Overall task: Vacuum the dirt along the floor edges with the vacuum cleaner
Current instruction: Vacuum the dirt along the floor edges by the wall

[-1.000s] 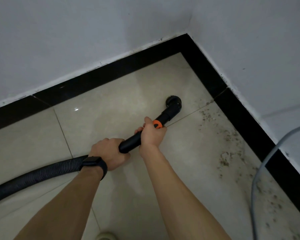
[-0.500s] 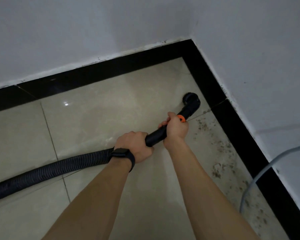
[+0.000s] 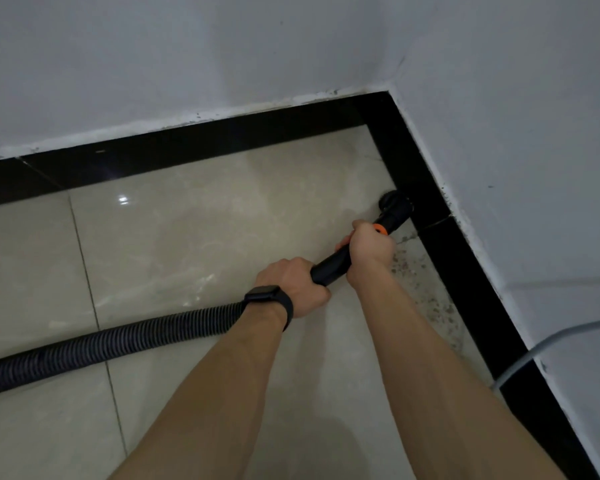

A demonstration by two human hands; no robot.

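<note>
The vacuum cleaner's brush nozzle (image 3: 394, 205) sits on the floor tiles (image 3: 187, 244), hard against the black skirting (image 3: 471, 282) on the right-hand wall, a little short of the corner. I have both hands on the wand (image 3: 330, 269). The right hand (image 3: 371, 249) is wrapped round it just below the orange collar (image 3: 381, 229). The left hand (image 3: 293, 285) is curled round its rear end, where the ribbed hose (image 3: 118, 339) joins and trails off to the left.

By my reading, the step in hand is the edge pass along the right wall, and it is only partly done. The tiles beyond the nozzle look clean, but the dirt (image 3: 430, 296) lies in a speckled band beside the skirting, from just behind the nozzle back towards me. The next move calls for drawing the nozzle back along that skirting, flat on the tile and tight to the edge. The grey cable (image 3: 551, 344) crossing the skirting nearer to me needs watching.

The count is one wand, one nozzle, one hose, one collar, two hands and one smartwatch (image 3: 267, 296) on the left wrist. There is one cable, and two runs of skirting meet at one corner. The dirt is a scatter of specks too fine to number.
</note>
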